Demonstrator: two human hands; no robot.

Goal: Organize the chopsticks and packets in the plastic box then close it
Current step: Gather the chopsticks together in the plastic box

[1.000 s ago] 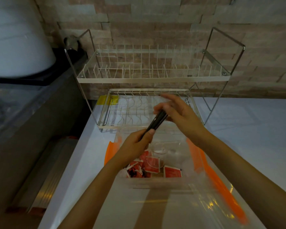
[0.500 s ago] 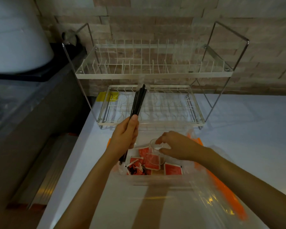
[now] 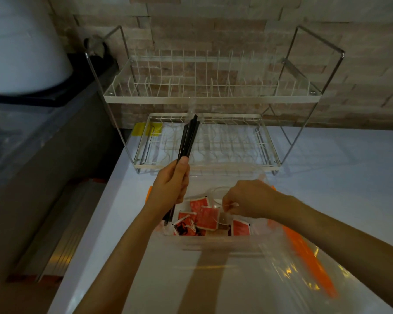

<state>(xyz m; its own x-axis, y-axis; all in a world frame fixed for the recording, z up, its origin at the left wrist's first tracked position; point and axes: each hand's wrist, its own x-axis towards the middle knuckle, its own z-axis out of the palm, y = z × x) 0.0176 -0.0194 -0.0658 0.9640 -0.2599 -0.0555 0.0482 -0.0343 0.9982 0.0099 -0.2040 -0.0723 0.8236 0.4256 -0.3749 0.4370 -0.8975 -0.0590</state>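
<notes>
A: Since half a second ago little has shifted in our frame: our left hand [image 3: 171, 184] keeps its fist shut round the bundle of black chopsticks [image 3: 187, 138], upright at centre, while our right hand [image 3: 250, 199] has worked a touch deeper into the plastic box [image 3: 213, 242] at lower centre.

B: And the right hand's fingers?

A: Pinched together on something thin and clear, a strip or a small clear wrapper; we cannot tell which. It sits just above the red packets [image 3: 205, 217], touching or nearly so.

B: Which step do we judge this to be?

A: The sorting itself, we think. The chopsticks' lower ends dip into the box's left corner beside the packets, but the bundle is not laid down. The clear lid [image 3: 286, 264], with an orange latch [image 3: 309, 257], lies open toward the lower right of the frame, on the white surface [image 3: 327, 177].

B: So what does the next move call for?

A: In our judgement, clearing the packets to one side so that the chopsticks can lie flat along the box's length; then swinging the lid over and pressing the orange latches home. Standing upright, the chopsticks would block the lid.

B: Any writing we can read?

A: None. The packets show white and black print on red, too small and blurred. A yellow label [image 3: 146, 129] behind the wire dish rack [image 3: 204, 141], at centre left, carries nothing legible.
</notes>
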